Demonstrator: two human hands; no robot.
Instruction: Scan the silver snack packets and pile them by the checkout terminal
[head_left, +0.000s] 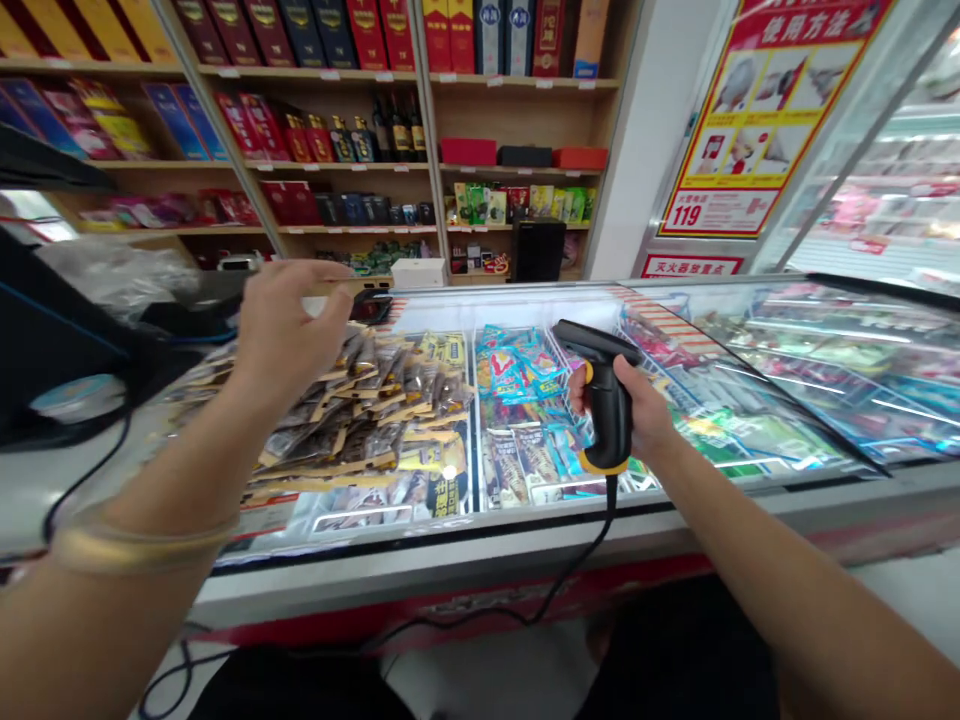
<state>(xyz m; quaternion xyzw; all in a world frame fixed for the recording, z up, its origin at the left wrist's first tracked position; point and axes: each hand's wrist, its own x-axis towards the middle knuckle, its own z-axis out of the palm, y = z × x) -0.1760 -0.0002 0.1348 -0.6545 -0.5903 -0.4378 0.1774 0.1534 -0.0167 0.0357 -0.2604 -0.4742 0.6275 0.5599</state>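
Note:
My right hand [651,412] grips a black handheld barcode scanner [609,410] with yellow trim by its handle, above the glass top of a chest freezer [420,545]. The scanner's cable [559,590] hangs from the handle and runs down to the left. My left hand [289,320] is raised with thumb and fingers apart, nothing visible between them. Below and right of it lies a heap of small brown-and-clear snack packets [375,400] on the freezer glass. A dark phone-like device [371,306] lies just behind the left fingers.
Blue ice-cream packs [517,365] show through the freezer glass. A black screen-like device [60,330] stands at left, near a crumpled clear plastic bag [120,275]. Shelves of boxes and bottles [397,125] line the back wall. A white box [418,272] sits behind the freezer.

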